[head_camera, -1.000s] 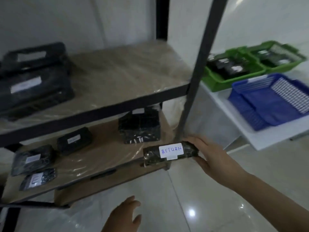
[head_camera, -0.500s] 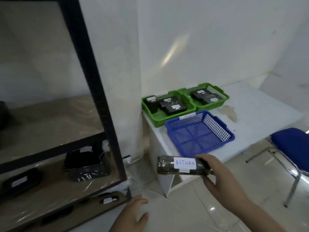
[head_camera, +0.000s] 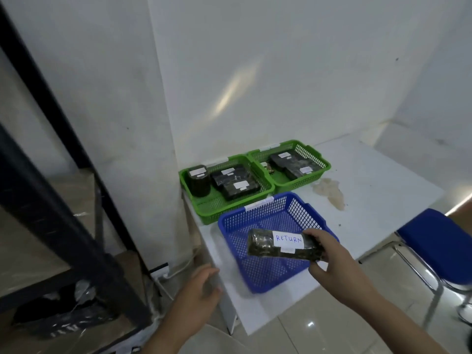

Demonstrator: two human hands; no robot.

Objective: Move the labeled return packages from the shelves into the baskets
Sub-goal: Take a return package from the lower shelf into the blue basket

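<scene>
My right hand (head_camera: 337, 264) grips a dark wrapped package (head_camera: 265, 245) with a white label reading RETURN, holding it level just above the blue mesh basket (head_camera: 258, 277). Nothing else lies in the blue basket. Behind it stand two green baskets, the left one (head_camera: 217, 208) and the right one (head_camera: 288, 183), each with several dark labeled packages inside. My left hand (head_camera: 196, 300) hovers low by the table's near left corner, fingers loosely apart, holding nothing.
The baskets rest on a white table (head_camera: 370, 200) against the wall. The dark metal shelf frame (head_camera: 63, 213) stands at left, with a black package (head_camera: 63, 318) on its lower board. A blue chair (head_camera: 439, 246) sits at right.
The view swung from the shelves to the table. My right hand carried the RETURN package away from the lower shelf and over the blue basket. My left hand stayed low and empty.
</scene>
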